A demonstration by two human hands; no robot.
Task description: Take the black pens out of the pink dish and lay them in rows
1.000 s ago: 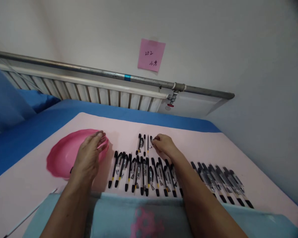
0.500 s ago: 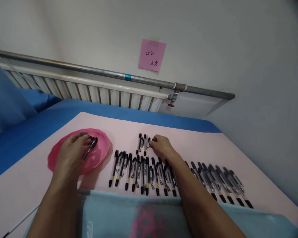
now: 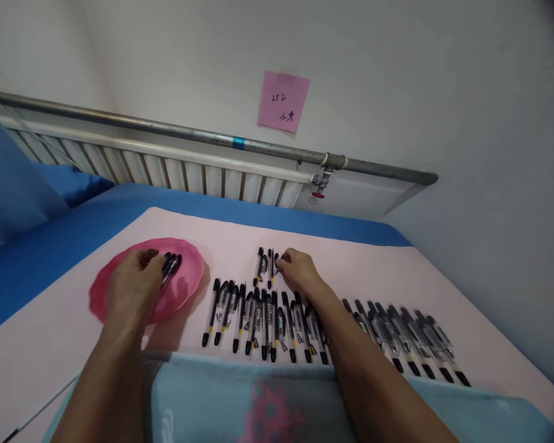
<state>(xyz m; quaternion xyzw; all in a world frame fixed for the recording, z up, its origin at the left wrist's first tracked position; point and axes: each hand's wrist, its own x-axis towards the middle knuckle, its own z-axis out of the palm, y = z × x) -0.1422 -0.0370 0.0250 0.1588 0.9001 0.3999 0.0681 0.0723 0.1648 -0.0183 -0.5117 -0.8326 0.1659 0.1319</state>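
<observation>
Over the pink plate (image 3: 191, 289), my left hand (image 3: 136, 283) is curled around several black-capped pens (image 3: 172, 266). Their upper ends stick out past the thumb, and the lower ends are hidden by the hand. My right hand (image 3: 299, 269) is on the pink surface, its fingertips pinched at a small black pen cap (image 3: 277, 261). Just left of it lie a slim black refill (image 3: 272, 264) and a pen barrel (image 3: 258, 267) with another cap (image 3: 264, 264) beside it. Closer to me, a row of dismantled pen parts (image 3: 264, 326) passes partly under my right forearm.
More pen parts (image 3: 406, 338) lie in a row to the right. A light blue cloth with a pink pattern (image 3: 203, 400) covers the near edge. A thin white rod (image 3: 46, 406) rests at lower left. Behind the pink and blue surface stand a radiator (image 3: 189, 178) and a metal pipe (image 3: 166, 128).
My left hand has shifted slightly over the plate, and the pens by its fingers sit closer together. My right hand has barely moved at the cap.
</observation>
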